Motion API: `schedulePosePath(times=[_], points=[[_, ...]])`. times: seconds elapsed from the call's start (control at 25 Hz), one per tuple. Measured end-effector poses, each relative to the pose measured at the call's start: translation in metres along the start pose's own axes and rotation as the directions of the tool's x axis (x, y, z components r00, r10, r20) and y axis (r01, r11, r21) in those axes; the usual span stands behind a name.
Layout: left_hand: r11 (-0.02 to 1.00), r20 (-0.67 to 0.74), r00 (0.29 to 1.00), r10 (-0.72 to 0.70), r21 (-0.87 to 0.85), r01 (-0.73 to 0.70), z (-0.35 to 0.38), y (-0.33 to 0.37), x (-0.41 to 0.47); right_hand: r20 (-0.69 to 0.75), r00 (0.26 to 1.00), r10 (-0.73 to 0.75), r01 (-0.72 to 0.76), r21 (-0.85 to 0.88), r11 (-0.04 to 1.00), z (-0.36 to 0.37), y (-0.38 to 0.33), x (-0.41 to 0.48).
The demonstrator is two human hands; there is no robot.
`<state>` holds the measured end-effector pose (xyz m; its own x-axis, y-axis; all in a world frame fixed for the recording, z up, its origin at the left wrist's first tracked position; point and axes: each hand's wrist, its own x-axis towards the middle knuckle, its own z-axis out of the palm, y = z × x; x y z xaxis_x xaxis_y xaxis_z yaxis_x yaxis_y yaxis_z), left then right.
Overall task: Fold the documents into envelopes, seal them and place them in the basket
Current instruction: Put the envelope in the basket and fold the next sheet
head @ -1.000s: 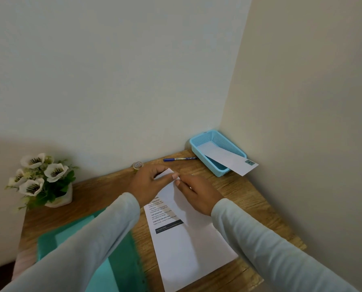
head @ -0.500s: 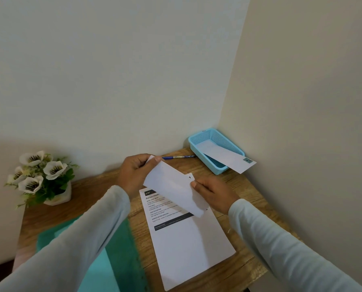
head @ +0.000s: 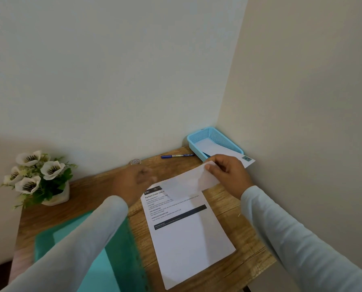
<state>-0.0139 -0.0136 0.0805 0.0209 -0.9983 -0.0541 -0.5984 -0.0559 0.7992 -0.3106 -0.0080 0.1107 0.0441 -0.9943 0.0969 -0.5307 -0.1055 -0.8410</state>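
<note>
My right hand pinches one end of a white envelope and holds it above the top of a printed document that lies flat on the wooden table. The envelope is blurred with motion. My left hand hovers left of the envelope, fingers apart and blurred, holding nothing. A blue mesh basket stands in the far right corner. Another white envelope with a stamp lies in it and sticks out over its near rim.
A blue pen and a small round object lie near the back wall. A pot of white flowers stands at the far left. A teal folder lies under my left forearm. Walls close in behind and to the right.
My left hand has let go of the envelope and drawn back to the left. My right hand has carried the envelope up and to the right, toward the basket.
</note>
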Motion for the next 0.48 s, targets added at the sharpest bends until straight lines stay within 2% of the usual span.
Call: schedulePosePath(times=[0.12,0.2,0.32,0.4,0.48], points=[[0.965,0.134,0.957,0.256,0.03,-0.262,0.011,0.034,-0.005,0.067,0.993,-0.094,0.095,-0.011,0.995,0.012,-0.024,0.006],[0.931,0.188,0.916,0.355,0.024,-0.365,0.019,0.049,-0.003,0.111,0.986,-0.124,0.126,-0.01,0.992,0.022,-0.036,0.007],[0.94,0.121,0.937,0.327,-0.144,-0.309,0.024,0.047,0.001,0.056,0.991,-0.126,0.123,0.041,0.992,0.029,-0.043,0.008],[0.923,0.086,0.965,0.246,-0.324,-0.207,0.023,0.041,0.001,-0.028,0.998,-0.053,0.058,0.189,0.98,0.029,-0.042,0.006],[0.897,0.075,0.979,0.188,-0.42,-0.14,0.022,0.037,-0.001,-0.029,0.999,0.023,-0.014,0.282,0.959,0.032,-0.036,0.005]])
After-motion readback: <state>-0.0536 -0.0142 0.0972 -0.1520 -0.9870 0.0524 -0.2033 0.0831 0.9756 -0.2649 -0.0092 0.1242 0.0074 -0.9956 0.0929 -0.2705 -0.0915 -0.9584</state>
